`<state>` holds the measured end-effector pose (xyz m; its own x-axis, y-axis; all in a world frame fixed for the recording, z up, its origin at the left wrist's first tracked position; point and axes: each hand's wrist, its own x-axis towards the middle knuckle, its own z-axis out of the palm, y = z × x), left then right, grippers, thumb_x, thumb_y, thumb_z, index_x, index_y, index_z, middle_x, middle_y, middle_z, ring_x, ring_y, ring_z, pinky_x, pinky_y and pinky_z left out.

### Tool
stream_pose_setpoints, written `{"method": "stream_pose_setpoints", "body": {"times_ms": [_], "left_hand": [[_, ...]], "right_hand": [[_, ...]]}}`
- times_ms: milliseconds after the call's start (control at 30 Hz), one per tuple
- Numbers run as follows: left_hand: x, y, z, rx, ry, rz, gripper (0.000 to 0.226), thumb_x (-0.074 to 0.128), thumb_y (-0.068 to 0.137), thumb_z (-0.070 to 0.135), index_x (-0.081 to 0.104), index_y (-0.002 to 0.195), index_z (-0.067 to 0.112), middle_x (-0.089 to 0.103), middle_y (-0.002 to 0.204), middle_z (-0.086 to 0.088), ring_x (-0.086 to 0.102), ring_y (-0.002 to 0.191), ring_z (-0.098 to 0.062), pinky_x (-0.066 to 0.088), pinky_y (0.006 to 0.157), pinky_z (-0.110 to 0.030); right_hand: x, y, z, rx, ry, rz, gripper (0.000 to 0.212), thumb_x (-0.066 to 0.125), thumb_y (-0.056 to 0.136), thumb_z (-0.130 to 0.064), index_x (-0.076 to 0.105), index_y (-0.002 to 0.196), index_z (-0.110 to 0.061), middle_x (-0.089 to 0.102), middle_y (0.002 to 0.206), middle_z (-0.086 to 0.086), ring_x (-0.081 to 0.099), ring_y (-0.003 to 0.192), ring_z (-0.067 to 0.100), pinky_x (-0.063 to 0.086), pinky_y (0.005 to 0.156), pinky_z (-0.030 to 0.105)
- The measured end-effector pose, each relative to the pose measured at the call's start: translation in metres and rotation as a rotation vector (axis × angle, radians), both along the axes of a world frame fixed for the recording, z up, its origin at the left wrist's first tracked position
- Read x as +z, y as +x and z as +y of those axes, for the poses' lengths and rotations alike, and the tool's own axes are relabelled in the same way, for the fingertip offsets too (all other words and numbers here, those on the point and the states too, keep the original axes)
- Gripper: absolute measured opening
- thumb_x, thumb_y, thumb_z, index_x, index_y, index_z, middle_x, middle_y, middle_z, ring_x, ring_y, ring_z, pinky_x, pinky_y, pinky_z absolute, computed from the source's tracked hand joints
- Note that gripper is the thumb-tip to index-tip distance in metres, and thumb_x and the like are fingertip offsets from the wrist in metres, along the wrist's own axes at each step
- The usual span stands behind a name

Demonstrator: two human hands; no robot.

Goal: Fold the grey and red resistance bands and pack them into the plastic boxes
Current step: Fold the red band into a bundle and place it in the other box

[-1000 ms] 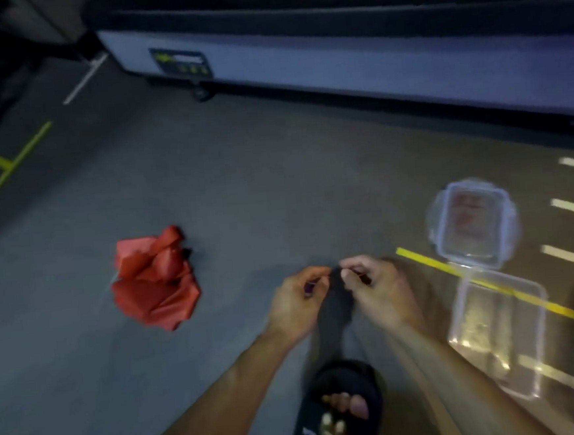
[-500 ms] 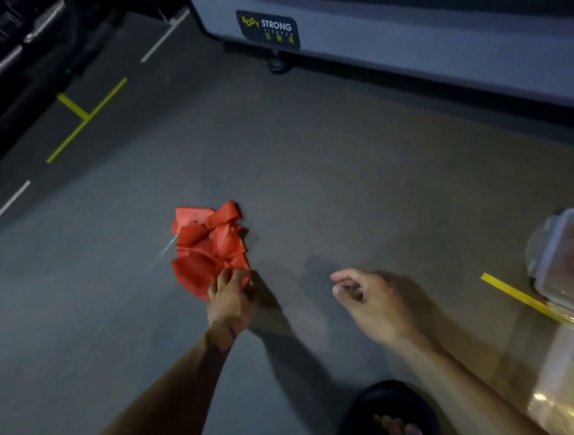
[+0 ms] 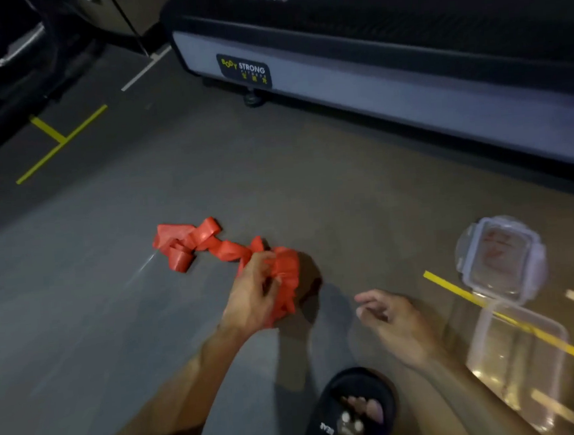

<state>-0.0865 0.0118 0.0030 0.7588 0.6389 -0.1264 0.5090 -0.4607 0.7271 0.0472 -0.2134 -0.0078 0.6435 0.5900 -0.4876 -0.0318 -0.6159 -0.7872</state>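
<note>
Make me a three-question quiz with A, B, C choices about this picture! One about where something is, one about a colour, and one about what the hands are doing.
1. Where are the clear plastic boxes?
A. beside the right hand
B. left of the red band
C. on the treadmill

2. What colour is the band being held?
A. grey
B. red
C. blue

3. What is the right hand doing?
A. squeezing a box
B. holding the band
C. open, holding nothing

Answers:
1 A: the plastic boxes sit on the floor next to the right hand.
2 B: the left hand grips the red band.
3 C: its fingers are spread with nothing in them.
</note>
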Motion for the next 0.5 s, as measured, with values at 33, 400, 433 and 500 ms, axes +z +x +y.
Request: {"method": "stream_pose_setpoints", "body": {"times_ms": [33, 400, 433, 500], "left_hand": [[0.011, 0.005, -0.004, -0.044, -0.005, -0.021, 0.028, 0.060, 0.096, 0.005, 0.060, 0.122, 0.014, 0.066, 0.094, 0.011, 0.065, 0.087, 0.006, 0.049, 0.080, -0.017], [0.238, 0.044, -0.074, -0.261, -0.146, -0.452, 0.011, 0.059, 0.092, 0.018, 0.063, 0.101, 0.023, 0.066, 0.085, 0.017, 0.062, 0.082, -0.001, 0.048, 0.082, -0.027], [0.263, 0.048, -0.081, -0.274, -0.136, -0.497, 0.012, 0.059, 0.092, 0.018, 0.065, 0.102, 0.021, 0.068, 0.088, 0.011, 0.065, 0.084, -0.011, 0.052, 0.084, -0.034], [0.313, 0.049, -0.095, -0.310, -0.144, -0.559, 0.012, 0.060, 0.093, 0.019, 0.066, 0.101, 0.025, 0.071, 0.094, 0.000, 0.068, 0.090, -0.029, 0.057, 0.085, -0.049]], "right_hand": [[0.012, 0.000, -0.010, 0.006, -0.001, 0.007, 0.016, 0.070, 0.094, -0.018, 0.069, 0.103, -0.031, 0.073, 0.092, -0.007, 0.068, 0.087, 0.010, 0.049, 0.081, 0.022], [0.235, 0.004, -0.045, 0.163, 0.163, -0.137, 0.058, 0.082, 0.084, -0.007, 0.051, 0.128, -0.028, 0.066, 0.115, -0.005, 0.069, 0.081, 0.005, 0.054, 0.075, 0.015], [0.255, 0.000, -0.043, 0.178, 0.199, -0.174, 0.057, 0.084, 0.081, -0.006, 0.055, 0.126, -0.025, 0.069, 0.114, -0.005, 0.070, 0.085, 0.003, 0.056, 0.081, 0.019], [0.294, -0.010, -0.039, 0.175, 0.237, -0.207, 0.051, 0.085, 0.081, -0.007, 0.060, 0.123, -0.018, 0.074, 0.098, -0.002, 0.069, 0.081, 0.002, 0.057, 0.074, 0.020]]}}
